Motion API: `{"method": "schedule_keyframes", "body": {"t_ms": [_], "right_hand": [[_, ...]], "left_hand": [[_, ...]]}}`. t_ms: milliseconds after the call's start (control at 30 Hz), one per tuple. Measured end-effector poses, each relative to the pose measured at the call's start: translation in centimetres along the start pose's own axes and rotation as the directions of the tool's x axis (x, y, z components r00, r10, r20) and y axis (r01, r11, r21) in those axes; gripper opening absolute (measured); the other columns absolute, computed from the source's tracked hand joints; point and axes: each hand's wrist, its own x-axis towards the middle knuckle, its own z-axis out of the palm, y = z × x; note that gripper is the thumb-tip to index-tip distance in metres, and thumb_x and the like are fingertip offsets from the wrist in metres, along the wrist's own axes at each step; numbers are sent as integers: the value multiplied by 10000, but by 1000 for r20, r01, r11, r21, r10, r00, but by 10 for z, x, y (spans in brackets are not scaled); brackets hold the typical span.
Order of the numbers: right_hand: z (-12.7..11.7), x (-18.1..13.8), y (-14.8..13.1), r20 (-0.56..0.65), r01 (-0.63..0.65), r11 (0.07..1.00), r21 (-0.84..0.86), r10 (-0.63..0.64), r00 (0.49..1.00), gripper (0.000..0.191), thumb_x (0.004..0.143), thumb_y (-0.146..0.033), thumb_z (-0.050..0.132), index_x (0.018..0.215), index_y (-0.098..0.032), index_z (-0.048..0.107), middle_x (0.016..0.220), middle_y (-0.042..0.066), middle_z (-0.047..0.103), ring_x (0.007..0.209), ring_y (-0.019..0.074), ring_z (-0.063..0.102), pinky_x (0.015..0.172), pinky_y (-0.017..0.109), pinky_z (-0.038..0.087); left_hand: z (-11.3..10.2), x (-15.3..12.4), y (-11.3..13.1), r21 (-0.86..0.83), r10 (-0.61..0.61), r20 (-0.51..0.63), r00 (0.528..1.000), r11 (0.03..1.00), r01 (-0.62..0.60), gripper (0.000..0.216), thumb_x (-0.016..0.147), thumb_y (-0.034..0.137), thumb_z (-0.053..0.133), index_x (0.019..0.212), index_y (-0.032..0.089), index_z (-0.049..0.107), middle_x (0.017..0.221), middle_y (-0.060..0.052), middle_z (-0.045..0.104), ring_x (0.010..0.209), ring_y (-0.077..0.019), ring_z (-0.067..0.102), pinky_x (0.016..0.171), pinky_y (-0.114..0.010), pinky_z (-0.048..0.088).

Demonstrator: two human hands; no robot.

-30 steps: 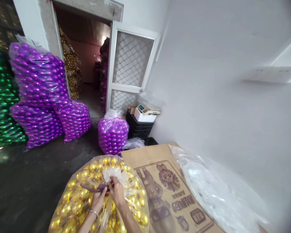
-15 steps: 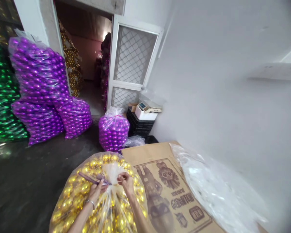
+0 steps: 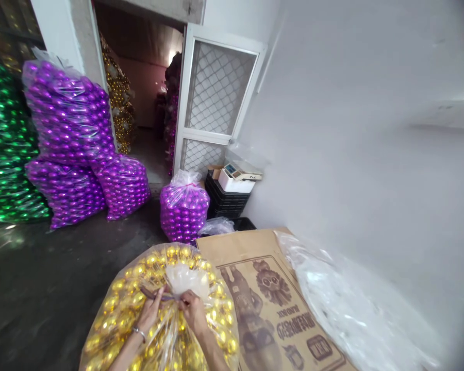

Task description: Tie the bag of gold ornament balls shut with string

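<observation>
A big clear plastic bag full of shiny gold balls [image 3: 119, 314] stands right below me. Its gathered neck [image 3: 185, 278] sticks up at the top. My left hand [image 3: 151, 309], a bangle on the wrist, pinches a thin purple tie string [image 3: 154, 294] at the neck. My right hand [image 3: 193, 312] is closed around the bunched plastic just under the neck, touching the same string.
A flat brown cardboard sheet [image 3: 270, 304] lies to the right, with loose clear plastic [image 3: 344, 304] over its far side against the white wall. A small bag of purple balls [image 3: 183, 206], a black crate [image 3: 226, 198] with a scale, stacked purple bags [image 3: 73, 139], green bags [image 3: 3, 144] and an open mesh door [image 3: 216, 98] stand ahead.
My hands stayed at the bag's neck; they drew apart with the purple string stretched left, then came together again at the neck. The view shifted slightly.
</observation>
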Motion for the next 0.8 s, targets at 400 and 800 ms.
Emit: {"method": "schedule_keyframes", "body": {"t_ms": [400, 800], "right_hand": [[-2, -45, 9, -125, -240, 916, 321, 293, 948, 557, 782, -657, 555, 885, -142, 740, 760, 98, 692, 707, 232, 627, 608, 302, 483], [13, -33, -18, -158, -126, 885, 448, 217, 963, 565, 886, -668, 309, 663, -194, 519, 638, 37, 543, 545, 155, 505, 537, 285, 417]], "left_hand": [[10, -20, 51, 503, 713, -10, 701, 609, -613, 704, 869, 423, 461, 1449, 80, 257, 1505, -213, 328, 1416, -310, 273, 1165, -513, 249], [29, 41, 65, 716, 166, 232, 958, 638, -284, 408, 808, 356, 518, 1122, 141, 665, 986, -149, 715, 980, -379, 638, 864, -455, 463]]}}
